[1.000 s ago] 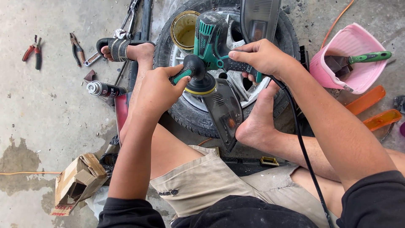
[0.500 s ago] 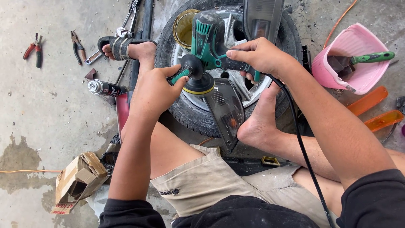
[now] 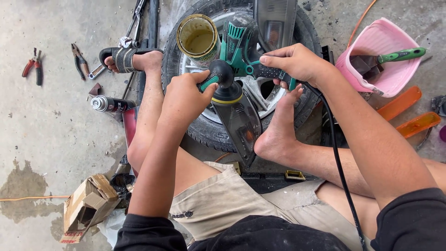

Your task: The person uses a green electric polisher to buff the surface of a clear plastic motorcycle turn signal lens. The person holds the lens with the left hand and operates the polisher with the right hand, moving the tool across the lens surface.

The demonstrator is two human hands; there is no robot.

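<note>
Little has shifted: the left hand (image 3: 186, 95) is still clasping the polisher (image 3: 232, 69) knob, the right hand (image 3: 295, 62) wrapping its handle, over the lens (image 3: 241, 123) on the tyre (image 3: 209, 132), can (image 3: 199, 38) crowding close.

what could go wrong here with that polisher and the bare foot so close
1. The right foot is bare and braces the dark lens right beside the polisher; a slip of the pad could graze the toes.
2. The cord runs along the right arm and over the leg; it may snag and jerk the tool.
3. The open can sits on the tyre next to the polisher head; a bump from the left hand or right hand could tip it.
</note>
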